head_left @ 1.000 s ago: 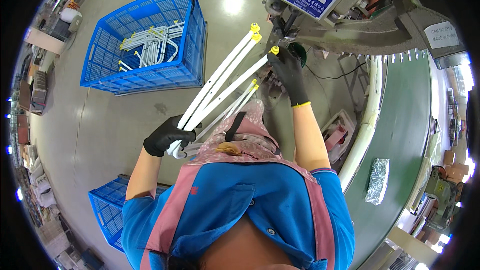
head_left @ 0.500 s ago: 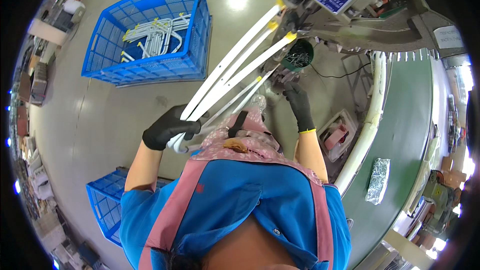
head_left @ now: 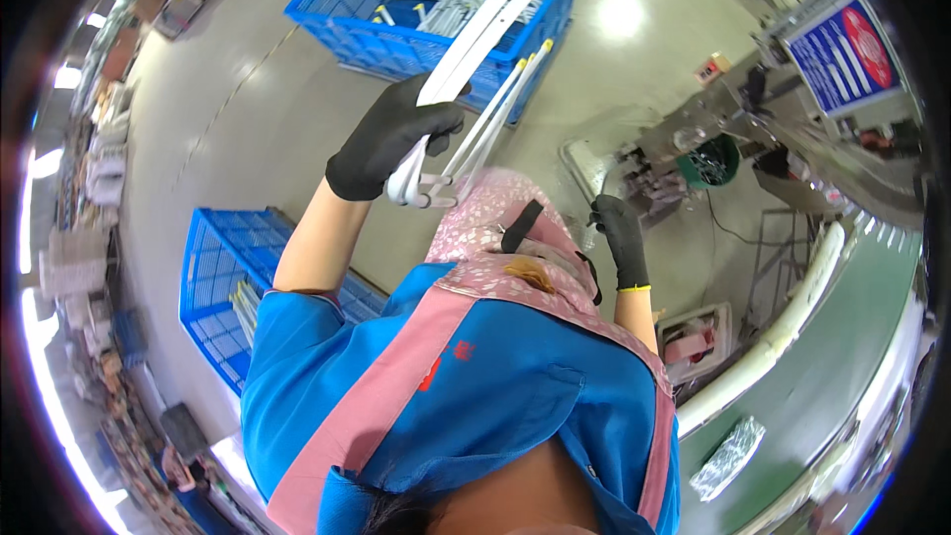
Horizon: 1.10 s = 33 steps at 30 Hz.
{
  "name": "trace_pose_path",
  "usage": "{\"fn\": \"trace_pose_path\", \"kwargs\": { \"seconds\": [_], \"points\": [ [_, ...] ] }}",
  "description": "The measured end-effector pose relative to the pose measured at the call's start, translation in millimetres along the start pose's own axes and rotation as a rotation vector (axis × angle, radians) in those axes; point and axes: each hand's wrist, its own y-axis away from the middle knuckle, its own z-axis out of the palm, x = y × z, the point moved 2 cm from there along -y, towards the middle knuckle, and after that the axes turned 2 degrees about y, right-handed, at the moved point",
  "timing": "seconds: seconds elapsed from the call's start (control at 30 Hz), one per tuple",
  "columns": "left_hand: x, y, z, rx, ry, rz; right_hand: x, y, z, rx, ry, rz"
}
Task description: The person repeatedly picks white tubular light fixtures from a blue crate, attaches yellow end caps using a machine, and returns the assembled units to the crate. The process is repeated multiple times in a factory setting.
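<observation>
My left hand (head_left: 391, 139), in a black glove, is closed around the bent end of a white tubular metal folding frame (head_left: 503, 30). Its long legs point up and away, ending in yellow caps, and thinner tubes hang beside them. The frame is in the air, its far end over a large blue plastic crate (head_left: 396, 44) holding several similar white frames. My right hand (head_left: 619, 233), also black-gloved, is low beside the machine (head_left: 684, 134) with fingers curled together. Whatever may be between those fingertips is too small to make out.
A green bowl (head_left: 735, 163) of small metal parts hangs at the machine. On the right runs a green-topped bench (head_left: 822, 337) with a silver packet (head_left: 728, 458). A white bin (head_left: 723, 322) with something pink stands beneath. Another blue crate (head_left: 213, 287) is at my left.
My left hand has carried the white frame away from the machine, up and leftward toward the far crate. My view has turned left. My right hand stays low near the machine.
</observation>
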Motion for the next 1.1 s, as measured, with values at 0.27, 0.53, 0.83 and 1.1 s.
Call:
{"fn": "trace_pose_path", "kwargs": {
  "seconds": [0.27, 0.53, 0.83, 1.1],
  "points": [
    [34.7, 66.1, -15.9, 0.253, 0.152, 0.163, -15.7, -47.5, 64.2, -0.218, -0.087, 0.035],
    [49.5, 200.5, -74.7, 0.337, 0.754, 0.476, -46.4, -67.0, 204.9, -0.837, -0.958, 0.133],
    [-58.6, 465.8, -167.9, 0.971, 0.749, 0.544, -48.1, 63.9, 389.8, -1.197, -0.444, 0.378],
    [-226.3, 672.7, -100.1, 1.547, 1.109, 0.556, -34.6, 171.6, 517.2, -1.400, 0.067, 0.592]
  ]
}}
